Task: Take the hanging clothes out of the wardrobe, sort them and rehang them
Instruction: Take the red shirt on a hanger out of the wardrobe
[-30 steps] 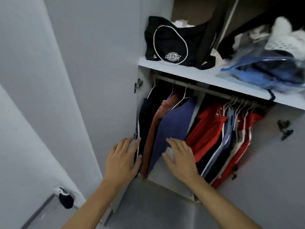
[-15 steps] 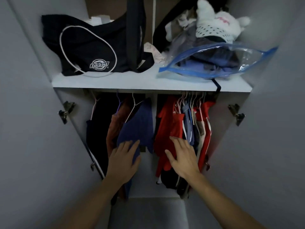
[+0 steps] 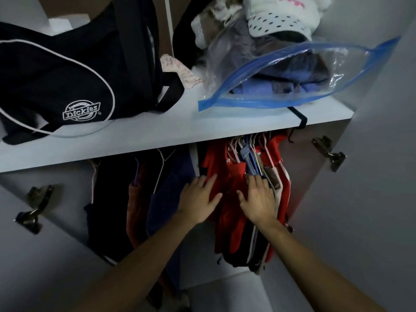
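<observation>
1. While both arms reach under the shelf (image 3: 202, 131), the left hand (image 3: 199, 199) lies flat, fingers spread, on the red clothes (image 3: 225, 176).
2. Right hand (image 3: 258, 200) presses into the same bunch; its grip looks spread, though the fingertips are partly buried.
3. Dark clothes (image 3: 112, 199) hang left, apart.

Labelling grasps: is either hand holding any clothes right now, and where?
Nothing held. Left hand and right hand lie with straight fingers against the red clothes, below the hangers.
</observation>
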